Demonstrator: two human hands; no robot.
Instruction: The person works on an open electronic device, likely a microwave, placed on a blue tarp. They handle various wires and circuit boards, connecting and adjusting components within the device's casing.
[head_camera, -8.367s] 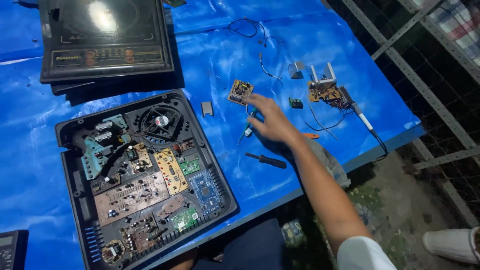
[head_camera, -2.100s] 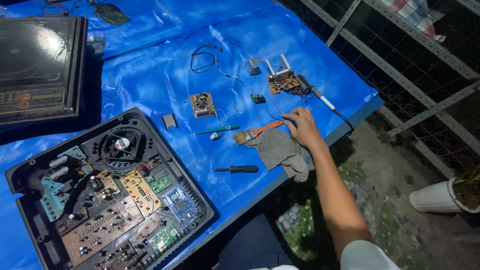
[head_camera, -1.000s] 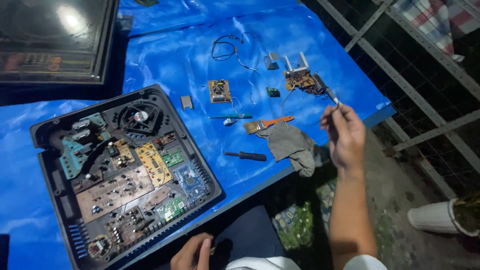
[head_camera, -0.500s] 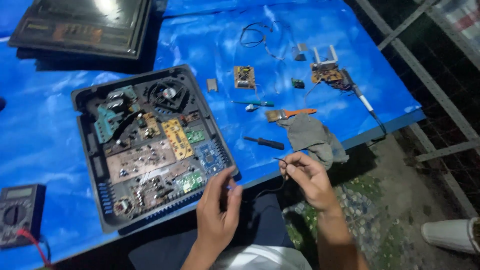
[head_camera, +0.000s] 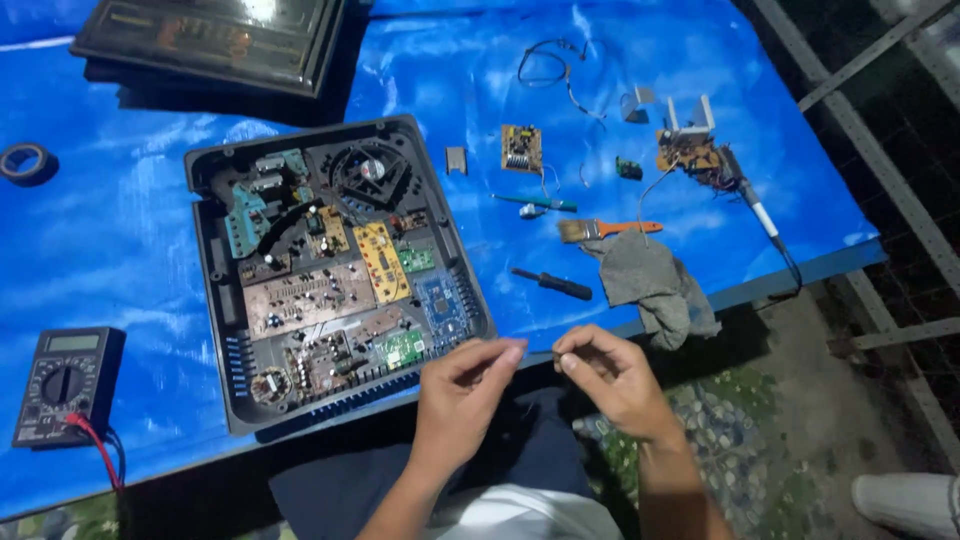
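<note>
Both my hands hover just off the near edge of the table, over my lap. My left hand (head_camera: 462, 392) and right hand (head_camera: 612, 378) each have thumb and forefinger pressed together, pinching the ends of something very thin stretched between them, a fine wire (head_camera: 540, 352) as far as I can tell; it is too slight to see clearly. I judge it light, limp and easy to kink or drop, so it is best held near its ends with fingertips only. Just beyond my left hand lies the opened appliance case (head_camera: 335, 265) with its circuit boards. Toward the right edge sit a black screwdriver (head_camera: 552, 284), a grey rag (head_camera: 655, 283) and an orange-handled brush (head_camera: 606, 230).
</note>
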